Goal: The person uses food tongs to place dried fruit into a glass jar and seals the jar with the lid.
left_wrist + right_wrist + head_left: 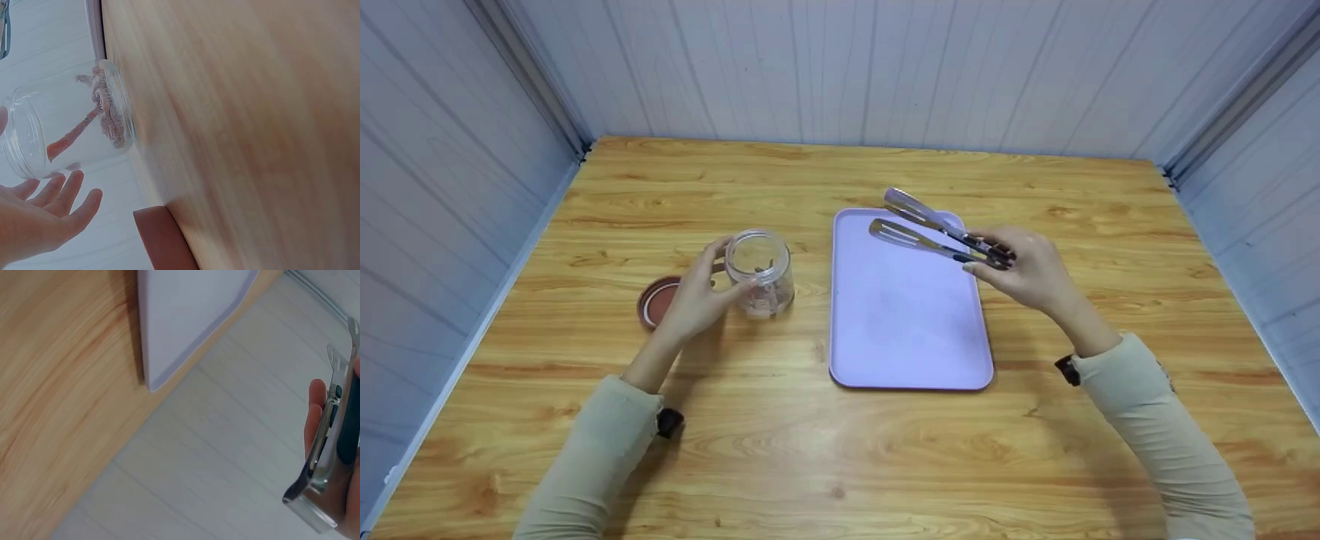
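Note:
My left hand [697,300] holds a clear jar [769,296] near its mouth, thumb on the near side of the rim and fingers at the far left side. The jar stands upright on the table with no lid on. Several reddish-brown, wrinkled strips [111,121] lie at its bottom, one leaning up the wall in the left wrist view. My right hand [1031,266] grips metal tongs [939,224] with dark handle grips. Their two slotted arms are spread apart, point left over the top of the purple tray [907,322], and have nothing between them.
A brown screw lid [655,303] lies on the wooden table [840,450], left of the jar and partly behind my left hand. The tray lies flat between the jar and my right hand. White panel walls [825,75] enclose the table at the back and sides.

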`<action>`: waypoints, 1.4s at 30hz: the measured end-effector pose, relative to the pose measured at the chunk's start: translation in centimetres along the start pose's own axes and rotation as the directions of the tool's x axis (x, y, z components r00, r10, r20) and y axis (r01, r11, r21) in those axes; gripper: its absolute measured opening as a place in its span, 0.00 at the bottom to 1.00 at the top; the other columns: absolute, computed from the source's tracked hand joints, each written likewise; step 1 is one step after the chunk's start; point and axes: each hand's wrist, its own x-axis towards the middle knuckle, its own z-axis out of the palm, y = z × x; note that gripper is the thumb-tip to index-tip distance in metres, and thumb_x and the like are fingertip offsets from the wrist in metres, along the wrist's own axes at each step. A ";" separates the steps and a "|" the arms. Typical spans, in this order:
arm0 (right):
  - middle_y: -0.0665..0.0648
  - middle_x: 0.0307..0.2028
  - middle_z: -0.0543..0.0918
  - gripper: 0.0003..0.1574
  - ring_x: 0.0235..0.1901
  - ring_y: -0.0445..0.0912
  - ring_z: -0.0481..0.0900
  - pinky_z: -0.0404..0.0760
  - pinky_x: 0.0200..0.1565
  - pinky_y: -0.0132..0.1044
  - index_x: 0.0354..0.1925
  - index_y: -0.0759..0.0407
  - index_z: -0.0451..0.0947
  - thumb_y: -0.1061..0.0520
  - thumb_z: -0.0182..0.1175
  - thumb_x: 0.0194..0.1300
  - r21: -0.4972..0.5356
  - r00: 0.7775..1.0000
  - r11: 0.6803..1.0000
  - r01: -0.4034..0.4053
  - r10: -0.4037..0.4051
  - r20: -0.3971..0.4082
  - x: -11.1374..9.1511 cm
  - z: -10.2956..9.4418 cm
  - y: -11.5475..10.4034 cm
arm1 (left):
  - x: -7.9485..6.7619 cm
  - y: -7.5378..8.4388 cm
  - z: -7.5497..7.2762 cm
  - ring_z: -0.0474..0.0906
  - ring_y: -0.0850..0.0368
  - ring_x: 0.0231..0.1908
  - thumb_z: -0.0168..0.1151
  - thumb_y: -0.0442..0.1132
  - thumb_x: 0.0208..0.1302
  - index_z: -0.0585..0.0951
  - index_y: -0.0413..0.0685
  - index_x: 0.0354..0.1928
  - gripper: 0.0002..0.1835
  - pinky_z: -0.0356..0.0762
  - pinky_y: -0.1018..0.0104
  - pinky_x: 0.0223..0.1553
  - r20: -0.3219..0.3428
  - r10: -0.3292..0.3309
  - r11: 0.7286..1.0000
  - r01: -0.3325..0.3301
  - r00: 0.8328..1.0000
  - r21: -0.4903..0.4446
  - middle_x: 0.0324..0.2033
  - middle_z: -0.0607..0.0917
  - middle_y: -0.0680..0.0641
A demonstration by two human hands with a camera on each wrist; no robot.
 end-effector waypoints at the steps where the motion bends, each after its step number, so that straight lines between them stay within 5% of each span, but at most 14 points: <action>1: 0.57 0.35 0.80 0.24 0.23 0.41 0.69 0.64 0.22 0.33 0.46 0.61 0.77 0.55 0.67 0.48 -0.002 1.000 1.000 -0.007 0.007 0.001 -0.2 -0.1 0.1 | 0.0 0.0 0.0 0.60 0.48 0.56 0.63 0.53 0.51 0.57 0.45 0.63 0.41 0.60 0.51 0.54 0.000 0.000 1.000 0.000 1.000 -0.001 0.58 0.63 0.43; 15: 0.54 0.29 0.78 0.26 0.22 0.42 0.70 0.69 0.21 0.31 0.48 0.59 0.74 0.55 0.67 0.49 0.015 0.990 0.990 -0.139 0.139 0.040 -2.7 -1.1 1.4 | -0.2 0.0 0.0 0.60 0.48 0.56 0.63 0.54 0.51 0.56 0.45 0.64 0.42 0.60 0.51 0.54 0.002 0.006 1.000 -0.006 1.000 -0.005 0.58 0.63 0.42; 26: 0.57 0.29 0.79 0.25 0.21 0.40 0.71 0.68 0.20 0.25 0.46 0.62 0.74 0.56 0.66 0.49 -0.007 0.985 0.987 -0.158 0.157 -0.066 -4.7 -0.6 2.3 | -0.1 0.2 0.1 0.58 0.46 0.57 0.63 0.48 0.53 0.55 0.44 0.64 0.41 0.59 0.50 0.54 0.015 0.008 1.000 -0.008 1.000 -0.020 0.58 0.62 0.41; 35: 0.60 0.32 0.78 0.27 0.28 0.47 0.74 0.69 0.26 0.23 0.48 0.64 0.73 0.55 0.64 0.51 -0.007 0.924 0.935 -0.354 0.348 -0.160 -7.2 -0.3 3.4 | -0.1 0.0 0.0 0.60 0.49 0.56 0.63 0.52 0.51 0.57 0.44 0.64 0.41 0.59 0.52 0.54 0.005 0.024 1.000 -0.024 1.000 -0.011 0.58 0.64 0.42; 42: 0.63 0.33 0.77 0.28 0.30 0.51 0.73 0.68 0.28 0.37 0.51 0.64 0.71 0.52 0.62 0.54 -0.037 0.879 0.890 -0.454 0.441 -0.180 -9.1 -0.6 4.5 | -0.2 0.0 -0.1 0.61 0.49 0.55 0.62 0.54 0.51 0.57 0.47 0.64 0.41 0.61 0.50 0.53 -0.001 0.010 1.000 -0.010 1.000 -0.005 0.58 0.64 0.44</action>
